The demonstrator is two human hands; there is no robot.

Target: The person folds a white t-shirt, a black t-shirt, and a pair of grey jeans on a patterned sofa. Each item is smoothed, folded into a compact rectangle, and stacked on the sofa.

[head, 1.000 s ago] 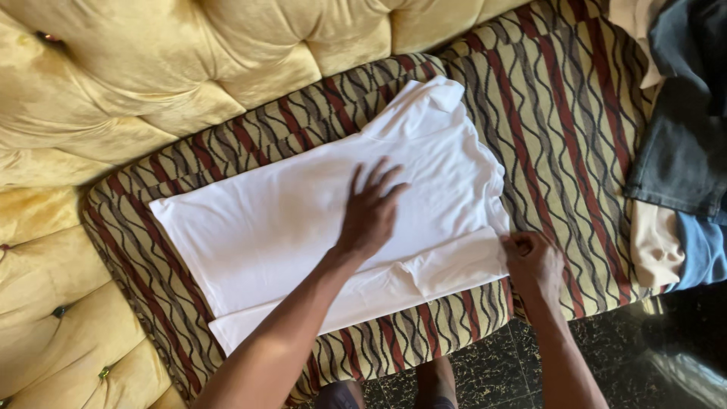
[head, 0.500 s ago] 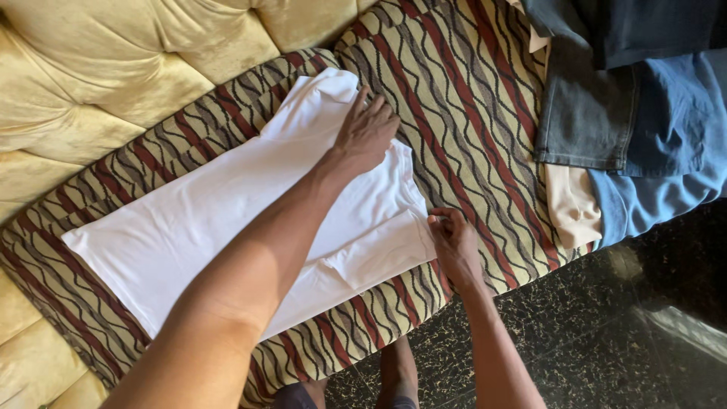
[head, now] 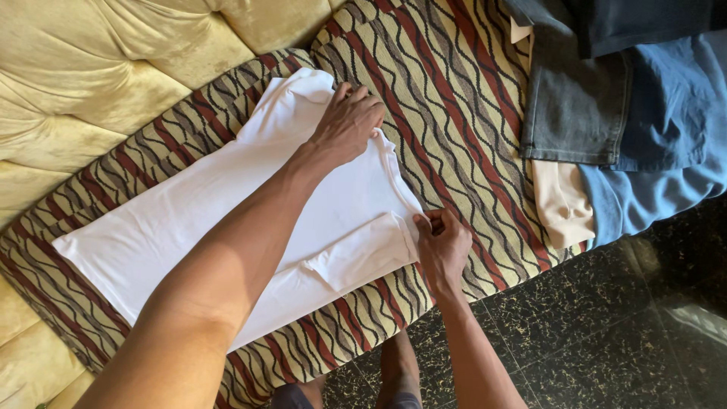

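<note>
a white shirt (head: 227,220) lies spread flat along a striped cushion (head: 469,98), its long side running from the lower left up toward the middle of the view. the left hand (head: 348,125) rests on the shirt's upper corner, fingers curled over the cloth edge there, pinching it; the arm crosses the whole shirt. the right hand (head: 443,242) sits at the shirt's near right corner, thumb and fingertips closed in a tight grip on the hem, right beside a folded-in sleeve (head: 360,254) that lies on top of the body of the shirt. the two hands hold opposite ends of the same short edge.

yellow tufted upholstery (head: 98,83) fills the upper left. to the right on the cushion, well apart from the shirt, lie grey jeans (head: 575,106), a blue garment (head: 666,129) over them, and a cream cloth (head: 564,204) poking out beneath. below the cushion is a dark speckled floor (head: 606,326), with the person's foot (head: 397,371) near the cushion's edge.
</note>
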